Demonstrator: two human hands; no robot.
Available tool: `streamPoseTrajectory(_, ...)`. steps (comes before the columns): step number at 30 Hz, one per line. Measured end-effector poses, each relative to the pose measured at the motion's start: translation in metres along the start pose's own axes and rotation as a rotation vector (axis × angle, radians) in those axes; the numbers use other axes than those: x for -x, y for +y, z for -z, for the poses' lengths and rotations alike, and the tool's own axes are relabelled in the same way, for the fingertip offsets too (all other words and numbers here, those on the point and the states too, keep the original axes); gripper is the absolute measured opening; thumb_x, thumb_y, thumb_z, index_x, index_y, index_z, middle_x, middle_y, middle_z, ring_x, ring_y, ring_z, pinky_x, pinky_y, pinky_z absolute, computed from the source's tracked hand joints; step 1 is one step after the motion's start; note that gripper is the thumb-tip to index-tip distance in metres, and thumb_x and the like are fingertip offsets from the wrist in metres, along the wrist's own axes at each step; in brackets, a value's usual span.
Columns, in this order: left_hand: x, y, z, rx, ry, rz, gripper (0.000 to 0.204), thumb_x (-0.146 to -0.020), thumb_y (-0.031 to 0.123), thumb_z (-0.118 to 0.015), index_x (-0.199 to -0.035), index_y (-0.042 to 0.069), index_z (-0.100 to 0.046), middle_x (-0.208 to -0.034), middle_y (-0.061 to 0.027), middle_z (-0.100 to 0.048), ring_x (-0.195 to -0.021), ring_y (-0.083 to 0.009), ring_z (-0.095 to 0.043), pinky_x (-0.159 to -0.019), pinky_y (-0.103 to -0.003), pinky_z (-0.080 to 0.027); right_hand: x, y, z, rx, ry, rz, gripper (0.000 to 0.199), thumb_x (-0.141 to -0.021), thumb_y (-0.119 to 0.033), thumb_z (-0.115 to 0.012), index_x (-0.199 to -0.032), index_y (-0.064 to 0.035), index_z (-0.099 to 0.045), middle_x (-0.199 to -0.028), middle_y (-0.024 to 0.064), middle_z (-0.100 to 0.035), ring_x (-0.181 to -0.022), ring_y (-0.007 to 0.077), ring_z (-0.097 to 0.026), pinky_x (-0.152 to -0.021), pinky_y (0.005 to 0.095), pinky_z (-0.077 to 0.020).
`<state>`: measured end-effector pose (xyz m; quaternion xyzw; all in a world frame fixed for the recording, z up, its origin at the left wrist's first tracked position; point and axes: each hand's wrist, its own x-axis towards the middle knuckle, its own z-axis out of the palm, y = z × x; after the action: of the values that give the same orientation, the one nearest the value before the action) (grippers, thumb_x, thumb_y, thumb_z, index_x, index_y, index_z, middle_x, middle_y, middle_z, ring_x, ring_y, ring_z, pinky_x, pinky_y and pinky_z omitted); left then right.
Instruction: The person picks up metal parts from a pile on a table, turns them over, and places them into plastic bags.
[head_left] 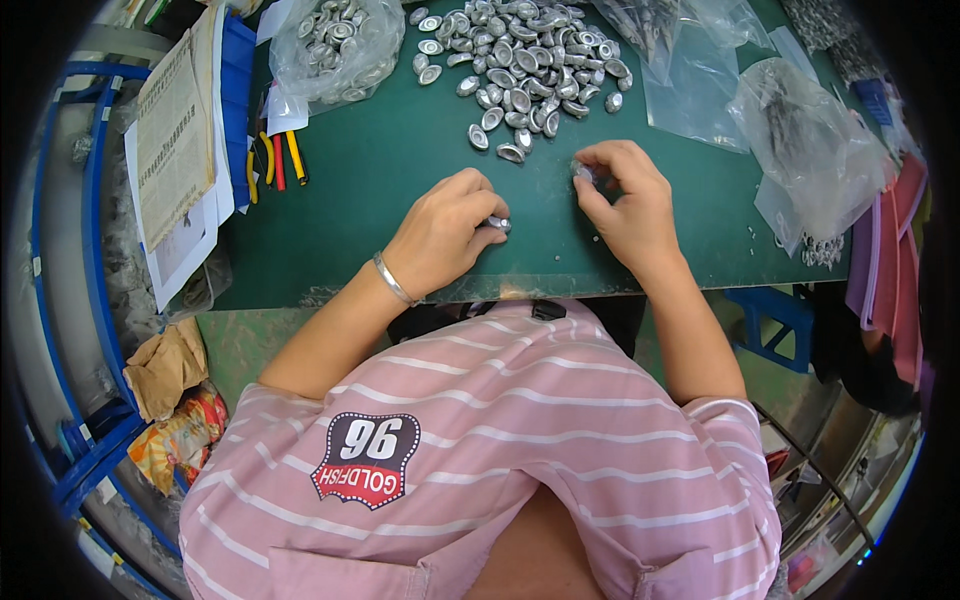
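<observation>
Left hand [445, 232]: rests near the front edge of the green table [380, 170], fingers curled together and pinched on a small silvery metal piece [497, 223] at the fingertips; a metal bangle [392, 280] sits on the wrist.
Right hand [625, 200]: just beside the left, thumb and forefinger closed on a second small metal part [583, 172], mostly hidden by the fingers.
Key relation: both held pieces lie at the fingertips, between the two hands; their long axes cannot be made out.
Supply: a loose heap of oval metal caps [520, 60] lies toward the back edge, directly beyond both hands; the right hand is slightly nearer its closest strays.
Surroundings: clear bags of parts [335, 45] at the back left corner and right edge; pliers [275, 160] and papers [175, 140] at the left edge.
</observation>
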<state>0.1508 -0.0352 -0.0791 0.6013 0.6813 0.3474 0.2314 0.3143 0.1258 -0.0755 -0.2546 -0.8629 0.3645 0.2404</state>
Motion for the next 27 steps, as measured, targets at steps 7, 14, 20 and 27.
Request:
streamPoseTrajectory(7,-0.005,0.007,-0.007,1.272,-0.017,0.55,0.018,-0.087,0.007,-0.064,-0.104,0.0,-0.06,-0.094,-0.0057,-0.061,-0.075,-0.0122,-0.06,-0.068,-0.025,-0.051,0.022,0.009,-0.002,-1.587,-0.18,-0.658,0.022,-0.088,-0.007,-0.062,-0.11,-0.0002,-0.061,-0.095,0.0088,-0.065,-0.087,0.0173,-0.064,-0.072,0.028,-0.0533)
streamPoseTrajectory(14,-0.006,0.009,-0.005,1.566,-0.085,0.545,0.022,-0.09,0.007,-0.061,-0.11,-0.002,-0.056,-0.097,-0.0081,-0.063,-0.089,-0.0184,-0.065,-0.075,-0.029,-0.056,0.025,0.014,-0.006,-1.791,-0.226,-0.637,0.024,-0.09,-0.005,-0.058,-0.113,0.0001,-0.056,-0.104,0.0122,-0.063,-0.098,0.0234,-0.063,-0.081,0.0337,-0.0545)
streamPoseTrajectory(20,-0.011,0.001,0.01,1.558,0.005,0.45,0.03,-0.08,-0.005,-0.058,-0.109,-0.001,-0.054,-0.092,-0.0091,-0.062,-0.083,-0.0187,-0.065,-0.074,-0.029,-0.056,0.019,0.015,0.019,-1.636,-0.105,-0.518,0.024,-0.081,-0.004,-0.064,-0.104,0.0003,-0.058,-0.088,0.0078,-0.06,-0.074,0.0185,-0.06,-0.062,0.0291,-0.0513)
streamPoseTrajectory(27,-0.048,-0.017,0.001,-0.166,0.257,-0.04,0.014,-0.074,0.003,-0.072,-0.087,0.002,-0.065,-0.078,-0.0085,-0.055,-0.067,-0.0194,-0.057,-0.059,-0.03,-0.046,-0.008,0.013,-0.002,0.176,0.055,-0.137,0.023,-0.077,-0.014,-0.073,-0.092,-0.0008,-0.062,-0.073,0.0106,-0.056,-0.062,0.0239,-0.054,-0.059,0.033,-0.0471)
